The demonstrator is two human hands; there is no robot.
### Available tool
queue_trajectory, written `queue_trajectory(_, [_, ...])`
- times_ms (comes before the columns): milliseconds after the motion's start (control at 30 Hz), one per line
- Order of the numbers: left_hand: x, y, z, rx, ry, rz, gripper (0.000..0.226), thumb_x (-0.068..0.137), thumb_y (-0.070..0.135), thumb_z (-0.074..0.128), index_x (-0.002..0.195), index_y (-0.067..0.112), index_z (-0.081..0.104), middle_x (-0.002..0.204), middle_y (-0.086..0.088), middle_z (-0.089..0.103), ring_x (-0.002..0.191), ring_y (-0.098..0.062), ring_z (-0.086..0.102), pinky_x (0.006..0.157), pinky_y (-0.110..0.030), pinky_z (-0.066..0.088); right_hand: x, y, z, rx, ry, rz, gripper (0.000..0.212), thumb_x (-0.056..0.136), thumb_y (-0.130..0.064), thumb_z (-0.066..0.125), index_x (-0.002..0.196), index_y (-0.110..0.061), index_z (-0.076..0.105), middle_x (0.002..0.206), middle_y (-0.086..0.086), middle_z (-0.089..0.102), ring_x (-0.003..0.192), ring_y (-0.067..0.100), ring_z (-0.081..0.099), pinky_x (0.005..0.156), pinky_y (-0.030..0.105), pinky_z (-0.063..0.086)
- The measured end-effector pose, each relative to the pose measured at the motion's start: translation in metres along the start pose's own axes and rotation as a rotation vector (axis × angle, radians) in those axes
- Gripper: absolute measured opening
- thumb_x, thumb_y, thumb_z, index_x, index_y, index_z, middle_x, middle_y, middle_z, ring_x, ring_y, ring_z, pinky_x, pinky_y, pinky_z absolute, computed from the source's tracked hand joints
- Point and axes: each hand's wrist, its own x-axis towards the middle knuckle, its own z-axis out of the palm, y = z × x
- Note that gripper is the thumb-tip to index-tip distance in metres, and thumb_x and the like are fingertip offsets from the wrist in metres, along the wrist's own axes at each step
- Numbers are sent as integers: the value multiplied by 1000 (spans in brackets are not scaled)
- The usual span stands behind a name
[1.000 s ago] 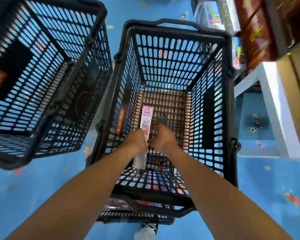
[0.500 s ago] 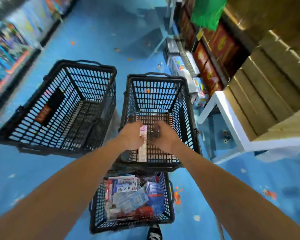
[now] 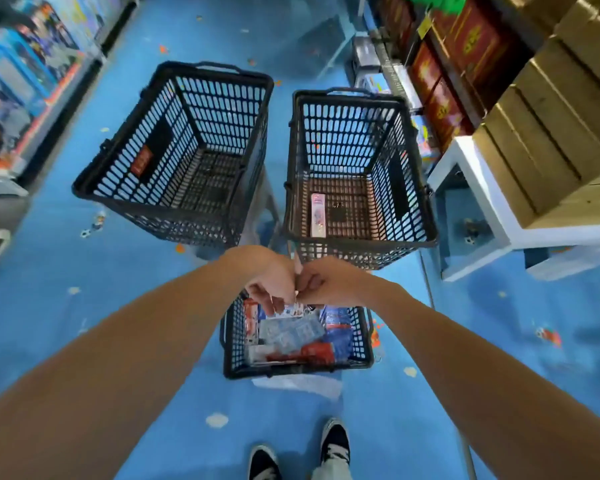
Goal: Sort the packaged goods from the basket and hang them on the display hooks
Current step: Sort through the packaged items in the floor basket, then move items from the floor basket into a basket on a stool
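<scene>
Just under the hands: a near basket (image 3: 228, 344), black plastic mesh, stands on the floor (image 3: 118, 292).
In it: packs (image 3: 291, 336) lie flat in a heap, clear, blue and red ones among them, directly below the fingertips.
Left hand (image 3: 271, 278): knuckles up, fingers curled downward, their tips pinching the top of a small pack (image 3: 294, 309).
Right hand (image 3: 333, 282): curled in a loose fist that touches the left hand, thumb and fingers closed on the same small pack from the other side.
Small pack: held between the two hands, just above the heap; its print is too blurred to read.
Beyond the right hand: a right basket (image 3: 414, 188), taller; a pink pack (image 3: 317, 214) lies flat on its bottom, near the wall closest to the left basket.
Beyond the left hand: a left basket (image 3: 125, 168) stands tilted, just beside the right basket.
Right of the right hand, well apart: a white table (image 3: 478, 192) carrying wooden crates (image 3: 541, 140).
Left of the left hand, far off: shelves (image 3: 11, 81) with coloured boxes.
Behind the hands, toward the person: two dark shoes (image 3: 335, 439) on the floor.
</scene>
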Motion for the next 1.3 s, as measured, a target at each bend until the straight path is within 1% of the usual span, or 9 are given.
queue_trajectory(100, [66, -40, 55, 141, 122, -8, 17, 98, 19, 59, 81, 16, 59, 76, 1, 63, 65, -14, 62, 61, -29, 56, 36, 49, 74, 12, 39, 81, 6, 85, -11, 71, 91, -10, 71, 89, 6, 67, 85, 21, 62, 74, 30, 47])
queue_trajectory(233, [157, -89, 139, 201, 178, -33, 12, 92, 23, 58, 88, 12, 55, 99, -12, 64, 84, -26, 58, 73, -36, 52, 72, 123, 179, 35, 20, 216, 20, 90, -15, 66, 109, -7, 67, 113, 13, 67, 109, 29, 63, 80, 34, 46])
queue_trajectory(367, [237, -124, 208, 105, 203, -87, 41, 95, 21, 57, 132, 4, 49, 133, -20, 53, 118, -35, 58, 91, -40, 51, 117, 189, 263, 27, 56, 295, 16, 89, -14, 61, 104, -7, 61, 108, 18, 68, 97, 34, 68, 68, 34, 52])
queue_trajectory(600, [379, -178, 266, -23, 506, -191, 59, 85, 28, 70, 135, 10, 44, 140, -18, 45, 131, -41, 47, 106, -47, 47, 214, 276, 347, 27, 312, 254, 41, 88, -15, 64, 128, -14, 56, 131, 12, 58, 121, 35, 55, 98, 38, 47])
queue_trajectory(733, [450, -203, 256, -69, 704, -186, 66, 85, 37, 69, 140, 13, 43, 143, -14, 44, 134, -39, 43, 108, -50, 45, 285, 304, 352, -128, 493, 106, 43, 86, -20, 65, 127, -13, 55, 130, 12, 54, 120, 38, 50, 98, 45, 48])
queue_trajectory(867, [495, -222, 230, -203, 887, -206, 63, 87, 23, 67, 142, 7, 41, 143, -21, 42, 134, -42, 43, 113, -51, 40, 339, 310, 339, -298, 586, -41, 46, 93, -28, 61, 138, -17, 52, 138, 7, 49, 125, 35, 44, 100, 47, 46])
queue_trajectory(1000, [524, -241, 210, -171, 895, -249, 53, 97, 28, 57, 142, 3, 44, 146, -23, 41, 136, -39, 41, 115, -49, 37, 368, 314, 328, -371, 537, -49, 49, 94, -25, 61, 142, -26, 51, 139, 7, 45, 128, 34, 40, 100, 49, 47])
queue_trajectory(1133, [532, -253, 203, -181, 894, -272, 65, 99, 27, 61, 147, -2, 30, 155, -29, 24, 138, -43, 42, 112, -44, 39, 378, 319, 316, -407, 507, -34, 46, 93, -18, 62, 137, -28, 55, 141, 9, 40, 134, 35, 33, 109, 48, 42])
queue_trajectory(1300, [517, -256, 210, -24, 948, -265, 54, 100, 28, 60, 140, -3, 42, 142, -21, 50, 134, -35, 49, 110, -37, 40, 367, 329, 297, -363, 526, 27, 46, 92, -15, 58, 135, -30, 53, 140, 9, 36, 133, 36, 31, 109, 49, 38])
